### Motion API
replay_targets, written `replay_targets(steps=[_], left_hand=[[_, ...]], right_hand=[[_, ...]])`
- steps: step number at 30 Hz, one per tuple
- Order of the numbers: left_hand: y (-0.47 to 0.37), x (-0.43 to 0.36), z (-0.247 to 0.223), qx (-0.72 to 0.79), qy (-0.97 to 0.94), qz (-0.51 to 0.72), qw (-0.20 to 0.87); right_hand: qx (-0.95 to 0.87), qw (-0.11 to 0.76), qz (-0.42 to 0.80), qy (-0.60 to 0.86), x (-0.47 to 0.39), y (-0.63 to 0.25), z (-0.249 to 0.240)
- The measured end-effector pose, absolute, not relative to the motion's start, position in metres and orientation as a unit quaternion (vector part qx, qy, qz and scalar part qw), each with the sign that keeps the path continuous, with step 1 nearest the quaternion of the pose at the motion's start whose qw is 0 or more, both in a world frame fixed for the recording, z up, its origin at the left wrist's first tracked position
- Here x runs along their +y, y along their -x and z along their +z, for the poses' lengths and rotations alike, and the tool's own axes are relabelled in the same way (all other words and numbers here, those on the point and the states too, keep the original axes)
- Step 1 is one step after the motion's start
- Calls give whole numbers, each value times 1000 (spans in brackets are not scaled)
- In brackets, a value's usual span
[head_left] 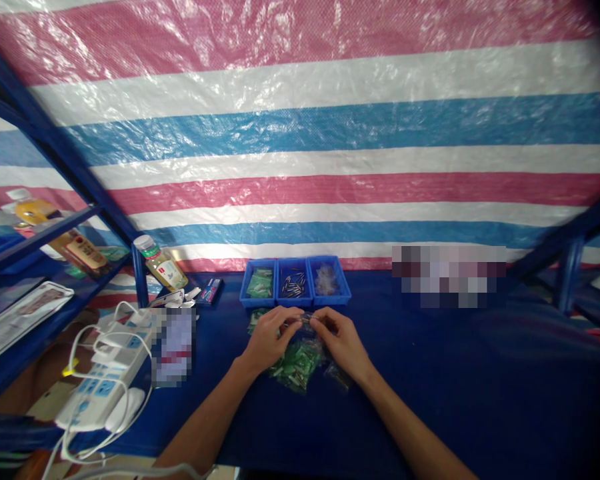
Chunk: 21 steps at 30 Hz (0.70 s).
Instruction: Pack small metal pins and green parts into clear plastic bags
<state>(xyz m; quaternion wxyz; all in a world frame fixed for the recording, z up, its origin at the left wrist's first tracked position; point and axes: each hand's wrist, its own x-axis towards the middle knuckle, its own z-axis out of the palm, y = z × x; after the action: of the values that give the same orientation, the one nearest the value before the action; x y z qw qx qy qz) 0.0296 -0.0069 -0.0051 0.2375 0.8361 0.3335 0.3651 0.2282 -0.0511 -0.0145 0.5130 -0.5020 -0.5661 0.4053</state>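
My left hand (pixel 273 338) and my right hand (pixel 341 338) meet over the blue table, fingers pinched on a small clear bag (pixel 307 320) between them. Its contents are too small to make out. Below the hands lies a pile of green packets (pixel 296 367), with a clear packet (pixel 337 377) beside it at the right. Another green packet (pixel 257 321) sits left of my left hand. Behind stand three joined blue bins: the left bin (pixel 259 302) holds green packets, the middle bin (pixel 295 302) thin metal pieces, the right bin (pixel 333 301) clear packets.
A power strip (pixel 100 387) with tangled white cables lies at the left, near a bottle (pixel 161 263) and a small dark box (pixel 211 292). Blue frame posts rise on both sides. A striped sheet (pixel 330 160) hangs behind the table (pixel 440 393).
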Motion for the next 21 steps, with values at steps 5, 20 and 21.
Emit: replay_targets(steps=[5,20,21], left_hand=[[-28,-6,1,295,-851,369,229],[-29,-5,0,330,-828,400,215],[-29,-5,1,329,-826,404,215]], right_hand=[[-503,571,449,469,-51,-228,-15],[-543,574,406,460,-49,-233,-14],[-545,579,399,456,-49,-233,-13]])
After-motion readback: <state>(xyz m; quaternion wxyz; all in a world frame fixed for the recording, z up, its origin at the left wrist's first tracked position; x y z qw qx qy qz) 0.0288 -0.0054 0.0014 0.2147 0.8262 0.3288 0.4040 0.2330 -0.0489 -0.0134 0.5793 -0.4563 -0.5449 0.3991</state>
